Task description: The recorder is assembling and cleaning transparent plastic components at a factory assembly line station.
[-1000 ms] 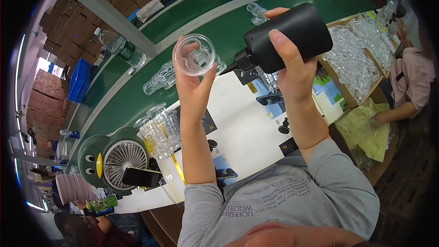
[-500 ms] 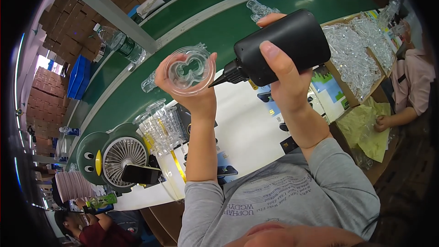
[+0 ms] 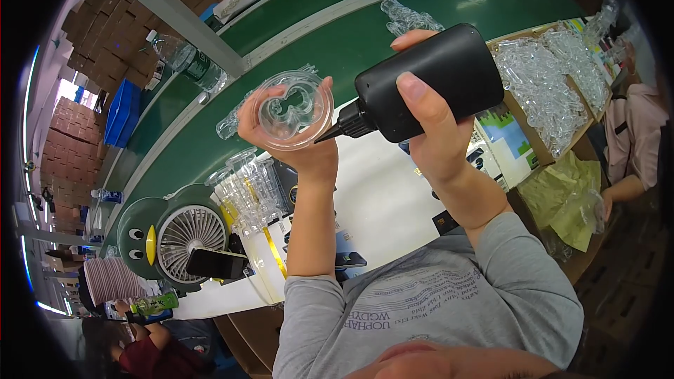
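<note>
My left hand (image 3: 317, 158) is closed around a clear plastic piece (image 3: 292, 142) with a round rim and a lobed shape inside it. In my right hand (image 3: 437, 126) is a black squeeze bottle (image 3: 449, 77), tilted so its thin pointed nozzle (image 3: 330, 133) meets the lower right of the clear rim. Whether the tip touches the plastic or any liquid comes out is too small to tell. Below my left hand, several clear plastic pieces (image 3: 246, 193) stand grouped on the white tabletop (image 3: 382, 196).
Boxes heaped with clear plastic parts (image 3: 537, 91) stand at the right, beside yellow paper (image 3: 562, 200) and another person's arm. More clear pieces (image 3: 407, 17) lie on the green belt (image 3: 337, 49). A green fan (image 3: 186, 238), a phone (image 3: 214, 264) and a water bottle (image 3: 186, 62) are on the left.
The bottle has dropped slightly, and its nozzle tip has shifted left and down along the clear rim. My left hand keeps its hold. The other person's hand at the right has moved.
</note>
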Tool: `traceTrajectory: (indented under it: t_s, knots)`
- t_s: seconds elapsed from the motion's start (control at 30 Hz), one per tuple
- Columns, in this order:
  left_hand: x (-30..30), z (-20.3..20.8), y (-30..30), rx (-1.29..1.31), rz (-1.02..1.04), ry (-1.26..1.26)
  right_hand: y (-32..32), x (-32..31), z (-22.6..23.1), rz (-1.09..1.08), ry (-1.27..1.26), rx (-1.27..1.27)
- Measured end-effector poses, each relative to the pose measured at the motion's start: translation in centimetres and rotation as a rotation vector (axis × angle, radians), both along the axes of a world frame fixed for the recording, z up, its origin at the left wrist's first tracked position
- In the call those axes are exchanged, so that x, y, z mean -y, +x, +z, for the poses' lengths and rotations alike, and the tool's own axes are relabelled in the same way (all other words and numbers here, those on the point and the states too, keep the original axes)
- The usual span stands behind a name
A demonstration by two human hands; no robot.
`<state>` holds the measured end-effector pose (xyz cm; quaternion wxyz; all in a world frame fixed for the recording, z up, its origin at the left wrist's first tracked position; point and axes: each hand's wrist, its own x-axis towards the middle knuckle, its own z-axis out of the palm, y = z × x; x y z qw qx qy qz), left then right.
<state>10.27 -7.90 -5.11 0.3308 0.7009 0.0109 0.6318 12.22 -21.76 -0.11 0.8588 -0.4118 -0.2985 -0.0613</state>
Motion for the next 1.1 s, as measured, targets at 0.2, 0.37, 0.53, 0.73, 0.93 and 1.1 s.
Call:
traceTrajectory:
  t_s: [0.2, 0.37, 0.53, 0.73, 0.93, 1.1]
  knots:
    - [-0.01, -0.03, -0.02, -0.002, 0.016, 0.018, -0.01, -0.03, -0.09, -0.002, 0.016, -0.011]
    - [-0.04, 0.14, -0.21, -0.022, 0.049, 0.043, -0.05, -0.16, -0.15, 0.009, 0.012, 0.000]
    - [-0.01, 0.07, 0.03, 0.005, 0.026, 0.029, 0.09, -0.18, -0.28, 0.028, 0.050, 0.005]
    - [-0.16, 0.04, -0.13, -0.002, 0.027, 0.020, 0.09, -0.29, -0.30, 0.030, 0.101, 0.009]
    - [-0.15, 0.03, -0.06, 0.017, 0.025, 0.032, 0.13, -0.12, -0.20, 0.028, 0.096, 0.005]
    - [-0.24, -0.02, -0.06, 0.019, 0.017, 0.016, 0.19, -0.15, -0.17, 0.018, 0.093, -0.005]
